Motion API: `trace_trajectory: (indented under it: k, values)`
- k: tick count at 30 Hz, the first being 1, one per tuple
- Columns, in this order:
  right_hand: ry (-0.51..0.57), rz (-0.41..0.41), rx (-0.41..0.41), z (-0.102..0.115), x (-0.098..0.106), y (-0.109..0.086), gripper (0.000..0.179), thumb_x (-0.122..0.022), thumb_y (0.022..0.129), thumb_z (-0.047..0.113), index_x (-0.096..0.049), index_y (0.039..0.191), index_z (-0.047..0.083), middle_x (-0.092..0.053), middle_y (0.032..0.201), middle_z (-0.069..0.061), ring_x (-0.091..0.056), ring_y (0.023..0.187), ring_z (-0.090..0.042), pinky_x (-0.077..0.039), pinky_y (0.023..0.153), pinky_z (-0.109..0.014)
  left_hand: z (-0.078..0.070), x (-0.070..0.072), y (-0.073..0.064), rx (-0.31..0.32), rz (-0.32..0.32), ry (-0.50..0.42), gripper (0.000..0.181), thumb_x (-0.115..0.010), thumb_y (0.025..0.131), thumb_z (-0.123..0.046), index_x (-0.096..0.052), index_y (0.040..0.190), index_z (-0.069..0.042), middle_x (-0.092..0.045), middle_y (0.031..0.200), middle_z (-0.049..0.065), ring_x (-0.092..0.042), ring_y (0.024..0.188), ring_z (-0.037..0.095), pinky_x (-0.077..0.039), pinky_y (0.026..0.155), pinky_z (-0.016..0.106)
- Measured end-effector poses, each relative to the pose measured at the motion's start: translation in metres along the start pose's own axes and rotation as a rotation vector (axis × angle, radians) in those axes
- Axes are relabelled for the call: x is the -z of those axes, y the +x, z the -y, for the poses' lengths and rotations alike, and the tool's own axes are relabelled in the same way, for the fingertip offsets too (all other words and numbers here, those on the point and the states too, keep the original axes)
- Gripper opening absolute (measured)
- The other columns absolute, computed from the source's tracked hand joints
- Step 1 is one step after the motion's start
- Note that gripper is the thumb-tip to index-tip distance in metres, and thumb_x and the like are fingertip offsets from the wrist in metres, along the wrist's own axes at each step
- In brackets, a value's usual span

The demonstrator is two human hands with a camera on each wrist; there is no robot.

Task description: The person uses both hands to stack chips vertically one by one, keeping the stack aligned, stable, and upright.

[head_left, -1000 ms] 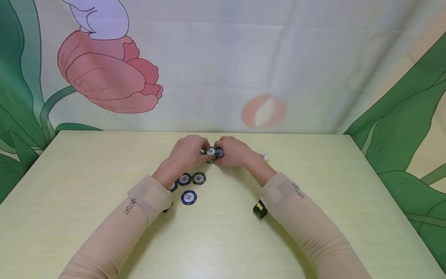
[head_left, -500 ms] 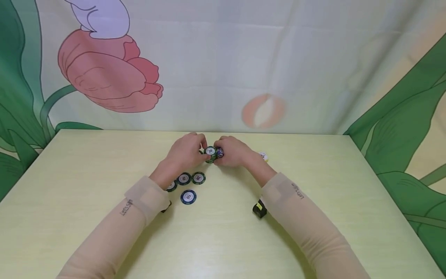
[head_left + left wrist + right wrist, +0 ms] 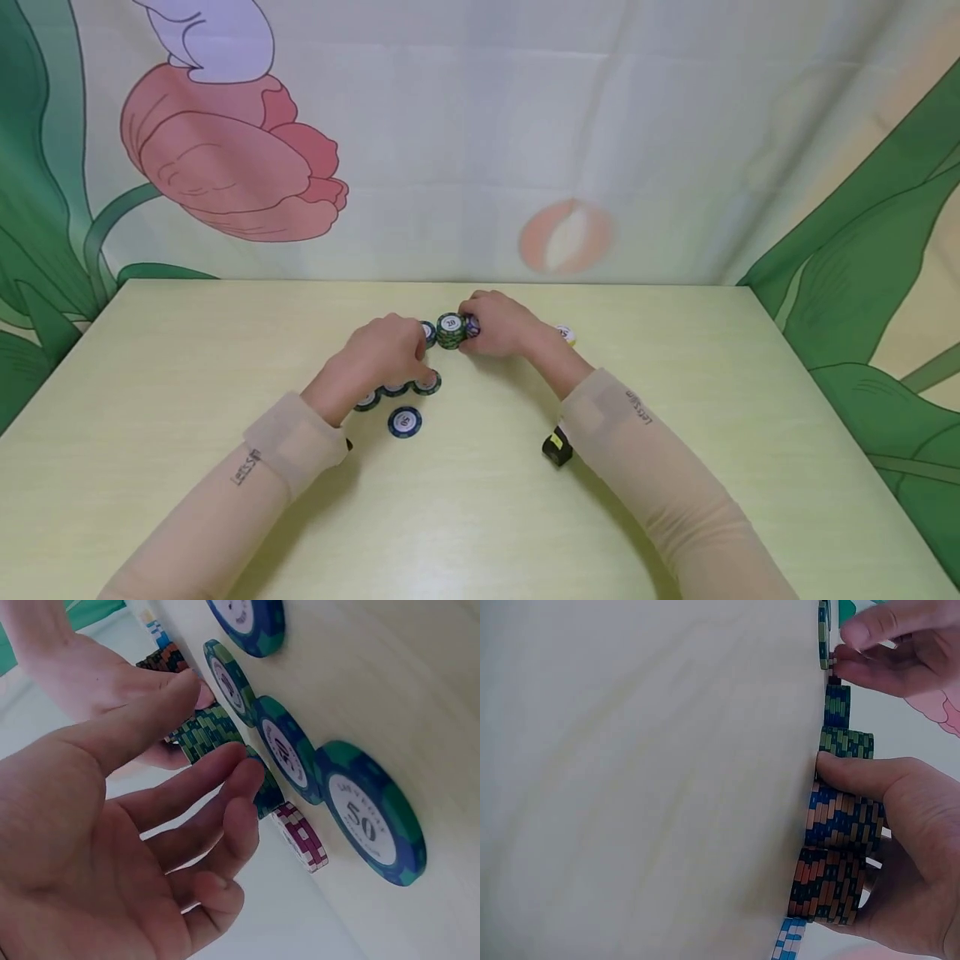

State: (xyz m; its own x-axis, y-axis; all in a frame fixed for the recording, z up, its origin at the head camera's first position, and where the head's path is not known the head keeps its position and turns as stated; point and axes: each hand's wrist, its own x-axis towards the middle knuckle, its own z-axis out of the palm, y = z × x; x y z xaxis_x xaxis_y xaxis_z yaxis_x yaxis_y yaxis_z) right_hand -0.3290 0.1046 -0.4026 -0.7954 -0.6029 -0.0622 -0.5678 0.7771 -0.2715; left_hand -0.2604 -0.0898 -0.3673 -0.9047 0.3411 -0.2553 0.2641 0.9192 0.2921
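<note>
My left hand (image 3: 382, 350) hovers with loosely bent fingers close over the row of blue-green poker chips; the left wrist view shows nothing between thumb and fingers. One of those chips, a 50 chip (image 3: 364, 814), lies flat, and another chip (image 3: 405, 422) lies nearer me. Behind the row stands a green chip stack (image 3: 451, 329) with a 20 on top, beside a lower blue-green stack (image 3: 428, 333). My right hand (image 3: 498, 323) grips the blue-and-tan chip stack (image 3: 844, 817), thumb in front, other fingers mostly hidden behind.
Past the blue-and-tan stack come an orange-and-black stack (image 3: 829, 885) and blue-and-white chips (image 3: 788, 941). Maroon-and-white chips (image 3: 301, 840) sit at the other end. A small black box (image 3: 557, 447) shows beside my right sleeve. A printed curtain (image 3: 450, 150) hangs behind the table.
My left hand has left the green stack and come back toward me and to the left, over the flat chips, uncovering the stacks. The right hand stays at its place.
</note>
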Motion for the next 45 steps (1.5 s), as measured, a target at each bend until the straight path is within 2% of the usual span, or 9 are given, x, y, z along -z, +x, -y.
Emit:
trace_trajectory:
  k: [4,11,18,23,32,39,42,45]
  values:
    - [-0.008,0.003,0.009,0.0,-0.001,0.0,0.039,-0.08,0.088,0.024,-0.068,0.119,0.004,-0.064,0.115,-0.011,-0.06,0.102,-0.025,-0.047,0.095,-0.038,-0.001,-0.005,-0.004,-0.029,0.02,0.025,0.03,-0.088,0.083,-0.034,-0.071,0.086,-0.009,-0.062,0.079,0.003,-0.056,0.07,0.02,-0.043,0.059,0.032]
    - [-0.014,-0.004,0.017,0.001,-0.001,-0.001,0.039,-0.08,0.088,0.024,-0.068,0.119,0.004,-0.063,0.114,-0.01,-0.059,0.102,-0.025,-0.048,0.093,-0.038,-0.006,-0.011,-0.003,-0.065,0.019,0.132,0.031,-0.09,0.081,-0.031,-0.067,0.08,-0.009,-0.061,0.074,0.004,-0.055,0.07,0.021,-0.045,0.059,0.032]
    - [-0.024,-0.002,0.017,0.002,0.001,-0.002,0.039,-0.079,0.088,0.025,-0.068,0.12,0.004,-0.063,0.114,-0.01,-0.059,0.101,-0.025,-0.048,0.093,-0.038,-0.007,-0.012,-0.004,-0.08,0.014,0.134,0.029,-0.087,0.083,-0.028,-0.066,0.078,-0.008,-0.06,0.072,0.004,-0.056,0.067,0.02,-0.047,0.056,0.031]
    - [-0.026,-0.001,0.02,0.002,0.001,-0.001,0.039,-0.078,0.088,0.024,-0.068,0.12,0.004,-0.063,0.114,-0.01,-0.059,0.101,-0.025,-0.048,0.092,-0.038,-0.005,-0.012,-0.005,-0.092,0.025,0.126,0.025,-0.081,0.082,-0.02,-0.061,0.072,-0.01,-0.054,0.065,0.002,-0.053,0.06,0.017,-0.043,0.051,0.03]
    - [-0.029,0.003,0.009,0.001,0.001,-0.001,0.039,-0.078,0.089,0.024,-0.068,0.121,0.004,-0.063,0.115,-0.011,-0.059,0.102,-0.026,-0.048,0.093,-0.038,-0.004,-0.016,-0.002,-0.169,0.007,0.216,0.033,-0.082,0.079,-0.029,-0.054,0.066,-0.015,-0.051,0.062,-0.002,-0.05,0.059,0.015,-0.04,0.051,0.029]
    - [-0.032,0.002,0.012,0.001,0.001,-0.001,0.039,-0.078,0.089,0.025,-0.068,0.12,0.004,-0.063,0.115,-0.011,-0.059,0.102,-0.026,-0.048,0.093,-0.038,0.003,-0.016,0.002,-0.152,0.005,0.116,0.031,-0.075,0.078,-0.025,-0.051,0.06,-0.018,-0.044,0.056,-0.006,-0.044,0.052,0.013,-0.034,0.048,0.029]
    - [-0.025,-0.002,0.013,0.001,0.002,-0.002,0.038,-0.078,0.089,0.025,-0.068,0.119,0.004,-0.063,0.114,-0.01,-0.059,0.1,-0.025,-0.048,0.092,-0.038,0.006,-0.015,0.005,-0.149,-0.025,0.084,0.027,-0.073,0.079,-0.025,-0.054,0.062,-0.016,-0.045,0.057,-0.004,-0.043,0.051,0.013,-0.033,0.048,0.029]
    - [-0.021,-0.008,0.016,0.001,0.002,-0.002,0.036,-0.079,0.088,0.024,-0.069,0.116,0.004,-0.063,0.112,-0.01,-0.059,0.098,-0.025,-0.048,0.091,-0.038,0.007,-0.011,0.007,-0.161,-0.085,0.069,0.022,-0.073,0.081,-0.025,-0.059,0.069,-0.013,-0.05,0.063,-0.001,-0.045,0.052,0.015,-0.034,0.049,0.03]
